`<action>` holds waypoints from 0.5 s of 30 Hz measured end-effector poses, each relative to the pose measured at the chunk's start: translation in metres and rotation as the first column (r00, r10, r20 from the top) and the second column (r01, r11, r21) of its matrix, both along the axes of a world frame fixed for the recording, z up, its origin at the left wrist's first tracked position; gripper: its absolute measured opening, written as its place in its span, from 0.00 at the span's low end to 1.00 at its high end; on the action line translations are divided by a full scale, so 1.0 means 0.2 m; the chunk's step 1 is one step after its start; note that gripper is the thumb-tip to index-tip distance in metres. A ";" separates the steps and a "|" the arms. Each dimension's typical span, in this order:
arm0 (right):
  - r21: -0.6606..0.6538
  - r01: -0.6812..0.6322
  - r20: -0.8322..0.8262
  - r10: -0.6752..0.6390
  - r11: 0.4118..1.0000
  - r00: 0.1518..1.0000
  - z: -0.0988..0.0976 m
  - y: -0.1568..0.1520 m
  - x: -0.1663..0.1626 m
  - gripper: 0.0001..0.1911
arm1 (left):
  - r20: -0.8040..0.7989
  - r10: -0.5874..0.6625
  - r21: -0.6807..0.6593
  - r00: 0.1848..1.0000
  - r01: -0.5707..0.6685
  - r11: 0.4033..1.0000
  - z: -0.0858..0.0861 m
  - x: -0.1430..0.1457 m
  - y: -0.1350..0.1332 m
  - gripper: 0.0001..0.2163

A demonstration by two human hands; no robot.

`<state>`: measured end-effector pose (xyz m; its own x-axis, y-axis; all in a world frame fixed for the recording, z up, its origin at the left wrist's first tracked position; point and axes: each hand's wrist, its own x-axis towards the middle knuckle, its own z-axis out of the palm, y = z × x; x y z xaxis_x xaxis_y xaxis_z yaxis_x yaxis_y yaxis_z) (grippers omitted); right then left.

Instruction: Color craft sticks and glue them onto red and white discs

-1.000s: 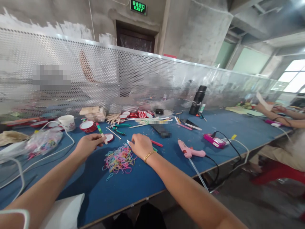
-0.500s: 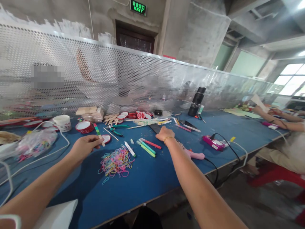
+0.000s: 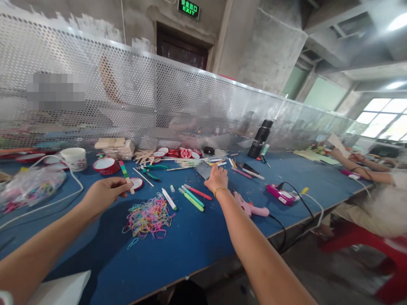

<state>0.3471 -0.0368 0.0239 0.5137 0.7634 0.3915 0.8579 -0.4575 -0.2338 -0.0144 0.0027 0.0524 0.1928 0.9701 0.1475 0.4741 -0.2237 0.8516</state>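
My left hand (image 3: 106,192) pinches a wooden craft stick (image 3: 126,177) striped in green near its upper end, with a bare lower end. Behind the stick lies a small red-rimmed white lid (image 3: 136,184). My right hand (image 3: 216,178), a gold bracelet at its wrist, reaches over a dark flat slab like a phone (image 3: 204,170); its fingers are bent and a little apart, and I cannot tell whether they touch it. Between my hands are a heap of colourful rubber bands (image 3: 148,217), a white marker (image 3: 169,199), a green marker (image 3: 193,201) and a red marker (image 3: 199,192).
A pink glue gun (image 3: 249,207) lies beside my right forearm. Farther right sits a magenta box with cables (image 3: 280,194). Pliers (image 3: 151,173), loose sticks (image 3: 144,156), red tins (image 3: 106,165) and a black bottle (image 3: 260,139) line the perforated screen (image 3: 178,97). Another person's arm (image 3: 365,163) is at far right.
My view has shifted slightly. The slab under my right hand looks lighter now, and my right fingers are lifted and more spread. My left hand still holds the craft stick.
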 end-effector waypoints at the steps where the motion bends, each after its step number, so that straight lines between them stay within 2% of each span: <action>1: 0.006 0.004 -0.002 -0.004 1.000 1.000 0.00 0.00 0.00 0.38 | 0.001 0.000 -0.001 1.000 0.000 1.000 0.00 0.00 0.00 0.25; 5: -0.011 0.020 -0.084 -0.020 1.000 0.996 0.00 0.02 0.03 0.41 | -0.003 -0.010 -0.001 1.000 0.010 1.000 0.01 0.01 -0.01 0.27; 7: -0.056 0.005 -0.206 -0.017 0.998 0.978 0.00 0.03 0.05 0.46 | -0.005 -0.008 0.002 1.000 0.008 1.000 0.01 0.01 -0.01 0.27; 9: -0.064 -0.008 -0.343 -0.014 0.998 0.939 0.00 0.05 0.08 0.46 | -0.011 -0.002 0.002 1.000 0.002 1.000 0.01 0.02 -0.01 0.27; 11: -0.028 0.011 -0.417 -0.022 1.000 0.909 0.01 0.06 0.11 0.40 | -0.024 0.005 -0.005 1.000 -0.005 1.000 0.01 0.02 -0.01 0.27; 15: 0.017 0.051 -0.412 -0.040 0.999 0.910 0.03 0.07 0.14 0.27 | -0.056 0.006 -0.014 0.998 -0.006 1.000 0.00 0.00 0.00 0.26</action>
<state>0.3760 -0.0232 0.0296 0.6677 0.7275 0.1579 0.6615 -0.4824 -0.5742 -0.0135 0.0031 0.0530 0.1946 0.9732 0.1228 0.5220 -0.2088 0.8270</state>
